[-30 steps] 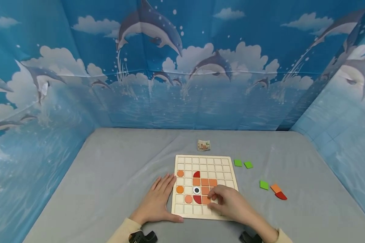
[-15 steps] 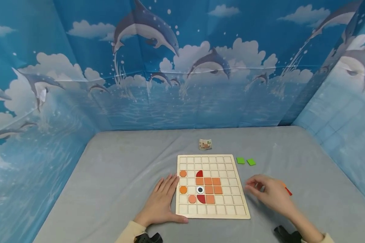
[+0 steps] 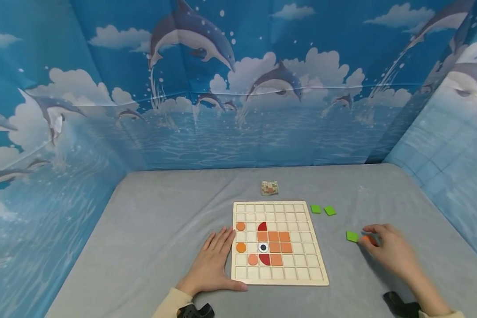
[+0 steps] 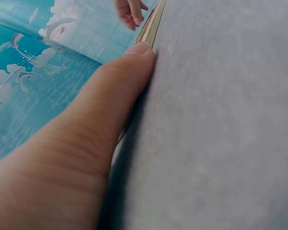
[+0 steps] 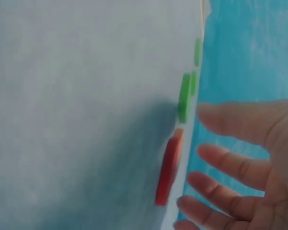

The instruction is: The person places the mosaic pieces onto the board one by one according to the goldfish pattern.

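A wooden grid board (image 3: 302, 269) lies flat, with orange squares (image 3: 274, 247), orange discs (image 3: 241, 247), two red quarter-rounds (image 3: 262, 226) and a black-and-white eye disc (image 3: 263, 247) in its cells. My left hand (image 3: 210, 260) rests at the board's left edge, fingers straight, its thumb (image 4: 129, 62) against the near corner. To the board's right, my right hand (image 3: 393, 251) hovers over a loose orange square (image 3: 367, 239) and a red quarter-round (image 5: 168, 172). Its fingers are spread apart with nothing between them. In the head view it mostly hides those two pieces.
A loose green square (image 3: 352, 236) lies left of my right hand. Two more green squares (image 3: 323, 210) sit near the board's far right corner. Behind the board is a small patterned card (image 3: 269, 187). Dolphin-print curtains (image 3: 238, 132) border the grey table (image 3: 163, 212).
My right hand has let go of an orange square, now on the board, and moved right to the loose pieces. My left hand has stayed at the board's edge.
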### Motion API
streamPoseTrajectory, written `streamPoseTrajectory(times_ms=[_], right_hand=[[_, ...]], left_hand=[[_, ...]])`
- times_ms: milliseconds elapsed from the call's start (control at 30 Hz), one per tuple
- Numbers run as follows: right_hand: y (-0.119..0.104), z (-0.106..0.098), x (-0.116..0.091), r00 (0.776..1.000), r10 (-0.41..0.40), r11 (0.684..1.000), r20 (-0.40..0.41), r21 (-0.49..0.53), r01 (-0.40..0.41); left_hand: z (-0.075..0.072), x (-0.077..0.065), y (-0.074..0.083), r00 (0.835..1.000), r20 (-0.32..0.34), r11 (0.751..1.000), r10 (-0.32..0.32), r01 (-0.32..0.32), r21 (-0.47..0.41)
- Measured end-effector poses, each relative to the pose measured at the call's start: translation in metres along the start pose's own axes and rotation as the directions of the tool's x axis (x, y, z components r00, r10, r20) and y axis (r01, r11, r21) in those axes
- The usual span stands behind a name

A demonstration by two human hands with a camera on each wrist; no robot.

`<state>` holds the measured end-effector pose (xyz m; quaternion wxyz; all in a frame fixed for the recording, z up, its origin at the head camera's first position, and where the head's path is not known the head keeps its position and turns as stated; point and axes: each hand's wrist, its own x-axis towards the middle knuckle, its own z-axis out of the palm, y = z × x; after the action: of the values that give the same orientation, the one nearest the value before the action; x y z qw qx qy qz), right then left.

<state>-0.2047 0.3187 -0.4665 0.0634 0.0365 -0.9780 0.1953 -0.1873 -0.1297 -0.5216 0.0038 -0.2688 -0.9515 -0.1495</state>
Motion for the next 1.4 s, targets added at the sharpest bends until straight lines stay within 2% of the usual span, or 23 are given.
streamPoseTrajectory(times_ms=[167,333,567,767,1000,1100,1267,1400], right_hand=[[0.01,-0.001,0.002,0.999,0.038,0.999,0.033,-0.034,-0.037],[0.013,-0.002,0.004,0.996,0.062,0.997,0.068,-0.054,-0.058],[0.013,-0.009,0.009,0.988,0.094,0.995,0.121,-0.036,-0.09],[0.01,-0.007,0.009,0.971,0.124,0.992,0.205,-0.002,-0.126],[0.011,-0.009,0.012,0.977,0.096,0.994,0.19,0.038,-0.105],[0.011,-0.011,0.013,0.974,0.123,0.991,0.192,0.038,-0.132],[0.012,-0.013,0.011,0.954,0.195,0.979,0.227,0.019,-0.204],[0.011,-0.011,0.011,0.946,0.208,0.977,0.247,0.002,-0.215]], left_hand=[[0.0,0.003,0.001,1.0,-0.021,1.0,0.022,-0.021,0.009],[0.001,0.002,0.001,1.0,-0.01,1.0,0.006,-0.006,0.007],[0.001,0.005,0.002,1.0,-0.025,1.0,0.017,-0.017,-0.003],[0.0,0.0,0.001,1.0,-0.01,1.0,0.0,0.0,0.013],[0.001,0.003,0.001,1.0,-0.026,1.0,-0.004,0.004,0.03],[0.0,0.004,0.001,1.0,-0.02,1.0,-0.007,0.008,0.023],[0.0,0.003,0.002,1.0,-0.003,1.0,-0.002,0.002,0.009],[0.0,0.001,0.002,1.0,-0.002,1.0,-0.002,0.002,0.016]])
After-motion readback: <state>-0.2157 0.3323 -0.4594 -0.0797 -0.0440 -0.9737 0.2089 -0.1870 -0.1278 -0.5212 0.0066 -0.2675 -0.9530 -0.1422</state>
